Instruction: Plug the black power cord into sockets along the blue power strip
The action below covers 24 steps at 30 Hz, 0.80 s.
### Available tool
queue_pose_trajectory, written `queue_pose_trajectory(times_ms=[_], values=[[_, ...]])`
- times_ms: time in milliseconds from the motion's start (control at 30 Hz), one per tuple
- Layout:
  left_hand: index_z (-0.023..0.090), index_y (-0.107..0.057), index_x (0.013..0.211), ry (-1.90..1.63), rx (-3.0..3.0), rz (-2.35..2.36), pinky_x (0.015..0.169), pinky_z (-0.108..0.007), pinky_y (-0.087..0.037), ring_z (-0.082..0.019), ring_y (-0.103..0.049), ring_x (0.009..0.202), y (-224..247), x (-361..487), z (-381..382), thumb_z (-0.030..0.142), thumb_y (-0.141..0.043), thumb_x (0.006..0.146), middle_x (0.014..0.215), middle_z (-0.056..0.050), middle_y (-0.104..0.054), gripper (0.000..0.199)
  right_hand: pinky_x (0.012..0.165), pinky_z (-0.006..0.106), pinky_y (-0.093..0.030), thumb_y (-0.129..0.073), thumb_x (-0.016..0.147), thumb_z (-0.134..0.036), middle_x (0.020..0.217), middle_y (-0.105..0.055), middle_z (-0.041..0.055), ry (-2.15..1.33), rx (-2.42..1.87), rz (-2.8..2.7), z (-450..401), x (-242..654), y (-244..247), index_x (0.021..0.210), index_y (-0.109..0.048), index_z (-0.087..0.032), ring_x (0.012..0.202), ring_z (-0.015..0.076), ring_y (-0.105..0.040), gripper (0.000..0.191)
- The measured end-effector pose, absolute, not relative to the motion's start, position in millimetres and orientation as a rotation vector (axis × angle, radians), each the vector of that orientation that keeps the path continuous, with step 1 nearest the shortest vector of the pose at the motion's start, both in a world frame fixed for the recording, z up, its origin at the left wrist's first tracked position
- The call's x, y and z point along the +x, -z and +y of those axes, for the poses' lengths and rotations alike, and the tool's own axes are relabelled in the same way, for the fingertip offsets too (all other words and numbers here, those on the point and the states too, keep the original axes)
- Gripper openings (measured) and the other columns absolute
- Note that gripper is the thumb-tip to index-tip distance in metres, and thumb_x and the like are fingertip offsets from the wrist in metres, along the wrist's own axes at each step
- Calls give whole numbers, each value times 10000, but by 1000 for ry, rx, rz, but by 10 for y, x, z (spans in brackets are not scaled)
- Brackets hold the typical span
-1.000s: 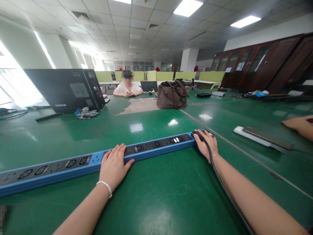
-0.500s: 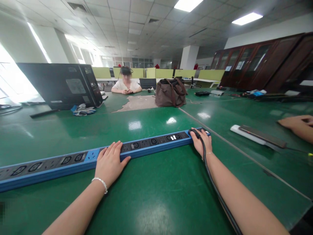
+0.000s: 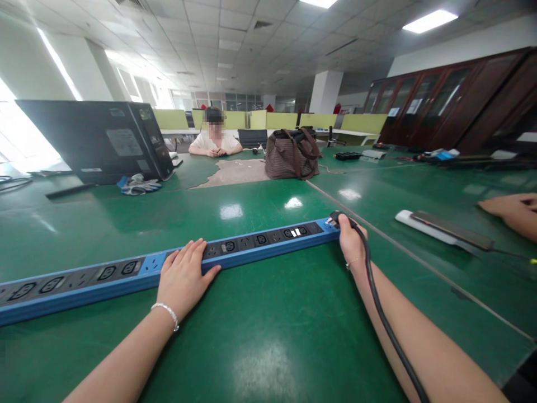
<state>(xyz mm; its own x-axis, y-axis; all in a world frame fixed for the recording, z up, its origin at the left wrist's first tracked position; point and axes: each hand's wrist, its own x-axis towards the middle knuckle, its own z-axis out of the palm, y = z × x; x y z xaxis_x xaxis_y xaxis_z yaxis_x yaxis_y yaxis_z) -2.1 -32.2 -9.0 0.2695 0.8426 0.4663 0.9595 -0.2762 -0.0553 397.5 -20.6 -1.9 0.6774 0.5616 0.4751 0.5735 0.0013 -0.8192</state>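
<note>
A long blue power strip (image 3: 251, 257) with black socket faces lies across the green table. My left hand (image 3: 182, 277) grips it near its middle, fingers over the top and thumb along the near side. Close to its right end, my right hand (image 3: 354, 240) pinches a black plug (image 3: 338, 216). Metal pins show at the plug's tip, tilted over the blue end socket (image 3: 328, 225). From the plug a black cable (image 3: 380, 302) runs back along my right forearm. My right fingers are partly hidden behind the thumb and plug.
A brown bag (image 3: 289, 155) stands farther back. Work gloves (image 3: 139, 184) lie by a black computer case (image 3: 92, 143) at left. To the right are a white and dark bar-shaped object (image 3: 444, 229) and another person's hand (image 3: 512, 206). A person (image 3: 215, 140) sits opposite.
My right hand has lifted and pulled the plug back from the strip's end, so its pins and the blue socket now show. My left hand still holds the strip.
</note>
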Motion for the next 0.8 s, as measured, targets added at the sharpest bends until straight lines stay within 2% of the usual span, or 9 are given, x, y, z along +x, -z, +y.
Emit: queue_pose_trajectory(times_ms=[133, 300, 567, 800], values=[[107, -492, 1284, 512, -2222, -1639, 1067, -457, -312, -289, -476, 1266, 107, -30, -313, 477, -454, 859, 1348, -157, -536, 565, 1060, 458, -343, -413, 850, -552, 1129, -683, 127, 107, -1630, -1257, -164, 3831, 42, 996, -717, -169, 1169, 285, -559, 510], [104, -492, 1284, 498, -2221, -1638, 1067, -449, -311, -286, -471, 1271, 103, -28, -314, 478, -455, 860, 1351, -155, -533, 566, 1094, 560, -237, -406, 892, -463, 1179, -668, 87, 129, -1715, -1424, -129, 3782, 86, 1043, -696, -224, 1238, 278, -511, 404], [97, -495, 1282, 486, -2212, -1637, 1067, -437, -308, -284, -471, 1271, 100, -25, -314, 475, -484, 855, 1346, -150, -539, 570, 1087, 522, -277, -446, 893, -370, 1185, -663, 101, 221, -1835, -1500, -155, 3709, 70, 1090, -687, -204, 1253, 270, -501, 353], [102, -495, 1285, 491, -2206, -1646, 1054, -436, -321, -287, -478, 1263, 95, -25, -325, 472, -491, 856, 1347, -147, -539, 567, 1096, 534, -261, -463, 897, -387, 1243, -631, 86, 277, -1920, -1480, -237, 3624, 110, 1190, -645, -213, 1302, 297, -437, 387]])
